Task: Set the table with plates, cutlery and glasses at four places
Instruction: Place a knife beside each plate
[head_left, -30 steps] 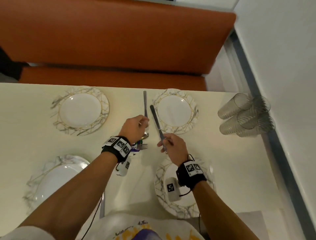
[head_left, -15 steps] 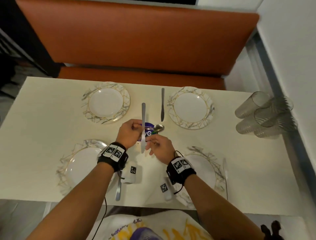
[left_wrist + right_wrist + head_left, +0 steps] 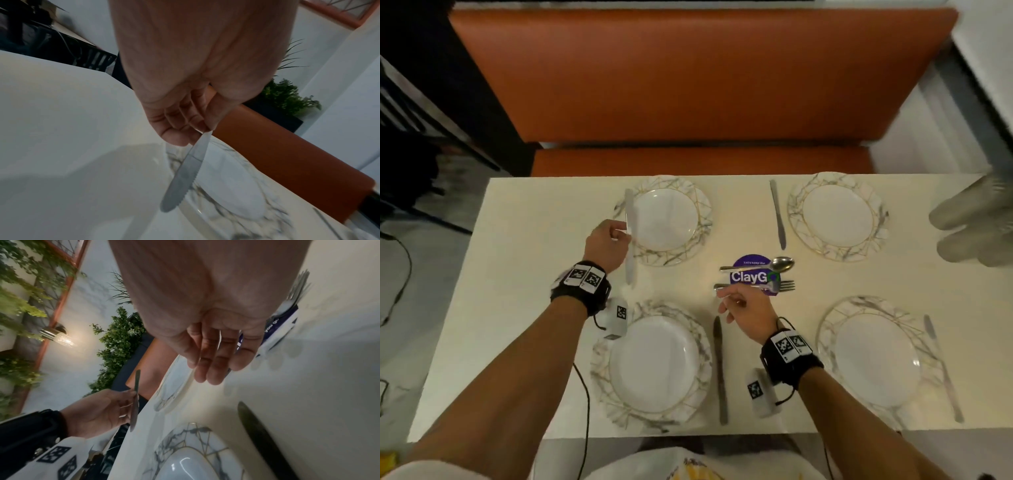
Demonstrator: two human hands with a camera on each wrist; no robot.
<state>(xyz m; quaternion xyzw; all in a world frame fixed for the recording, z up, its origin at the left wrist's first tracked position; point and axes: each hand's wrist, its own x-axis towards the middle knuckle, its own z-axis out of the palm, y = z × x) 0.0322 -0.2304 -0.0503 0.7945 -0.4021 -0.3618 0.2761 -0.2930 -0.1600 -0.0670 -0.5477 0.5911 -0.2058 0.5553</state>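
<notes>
1. My left hand (image 3: 607,245) pinches a knife (image 3: 629,236) at mid-length, held above the bench (image 3: 517,308), blade pointing away, beside the far-left plate (image 3: 664,219).
2. My right hand (image 3: 744,308) hovers with relaxed, near-straight fingers, its grip holding nothing, just by the fork (image 3: 756,286).
3. The knife is smooth steel with a serrated edge; the plates are glossy white with marbled, gold-lined rims.
4. A spoon (image 3: 760,265) and the fork lie on a purple sticker (image 3: 751,277); clear glasses (image 3: 972,226) lie blurred far right.
</notes>
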